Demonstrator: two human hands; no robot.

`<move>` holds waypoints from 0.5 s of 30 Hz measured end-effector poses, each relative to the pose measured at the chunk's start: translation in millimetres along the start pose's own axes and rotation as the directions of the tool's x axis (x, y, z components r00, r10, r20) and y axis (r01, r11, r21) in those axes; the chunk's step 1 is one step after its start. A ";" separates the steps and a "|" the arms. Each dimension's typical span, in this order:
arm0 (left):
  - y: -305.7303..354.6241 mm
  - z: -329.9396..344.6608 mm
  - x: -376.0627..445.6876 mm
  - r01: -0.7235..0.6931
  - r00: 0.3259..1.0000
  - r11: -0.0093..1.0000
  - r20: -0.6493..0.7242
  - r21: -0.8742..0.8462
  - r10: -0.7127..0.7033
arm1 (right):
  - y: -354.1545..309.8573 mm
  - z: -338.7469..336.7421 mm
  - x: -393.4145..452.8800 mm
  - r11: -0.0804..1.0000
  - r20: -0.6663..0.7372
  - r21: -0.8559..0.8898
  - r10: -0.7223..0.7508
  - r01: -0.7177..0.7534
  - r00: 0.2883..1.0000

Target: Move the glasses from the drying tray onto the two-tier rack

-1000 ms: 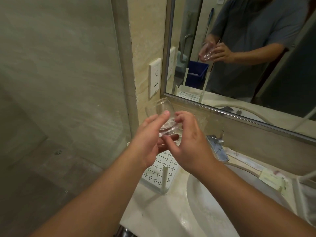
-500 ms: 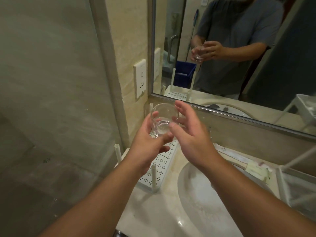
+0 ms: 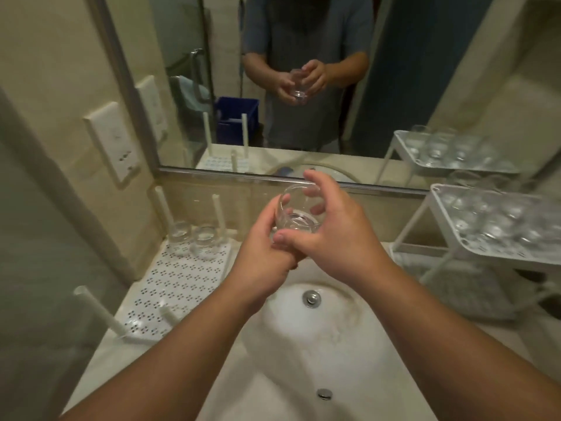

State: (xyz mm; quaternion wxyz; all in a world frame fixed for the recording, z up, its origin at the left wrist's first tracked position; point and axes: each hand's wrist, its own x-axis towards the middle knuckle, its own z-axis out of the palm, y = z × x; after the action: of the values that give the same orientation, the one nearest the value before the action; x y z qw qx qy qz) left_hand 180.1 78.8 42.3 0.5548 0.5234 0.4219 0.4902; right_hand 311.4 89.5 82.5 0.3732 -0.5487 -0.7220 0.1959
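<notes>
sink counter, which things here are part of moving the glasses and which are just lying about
Part of the job:
held glass, in the left hand and right hand
two glasses on the drying tray
two-tier rack

Just there:
sink
mirror
wall socket
grey cloth

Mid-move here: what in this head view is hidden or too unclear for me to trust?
- Rack top tier: motion-blurred, right edge cuts it off; glass count unreadable.
- Lower tier: hidden under the top tier.
- Held glass: base covered by left hand and right hand.
- Drying tray: near corner behind the left forearm.
</notes>
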 end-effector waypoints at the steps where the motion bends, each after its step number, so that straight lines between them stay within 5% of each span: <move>1: 0.6 15.0 3.9 0.000 1.000 1.000 0.029 0.002 0.000 | 9.6 -11.5 -3.2 1.000 -0.029 -0.017 0.015 -0.016 0.999; 15: -4.6 217.0 41.8 -0.089 0.938 0.991 0.342 0.104 0.048 | 125.2 -172.6 -51.4 0.958 -0.286 -0.122 0.216 -0.259 0.934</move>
State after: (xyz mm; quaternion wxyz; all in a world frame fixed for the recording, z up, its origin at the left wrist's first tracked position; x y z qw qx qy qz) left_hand 400.3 83.8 60.5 0.5699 0.6460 0.3298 0.3861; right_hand 528.5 59.6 90.4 0.3970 -0.6814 -0.6058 0.1055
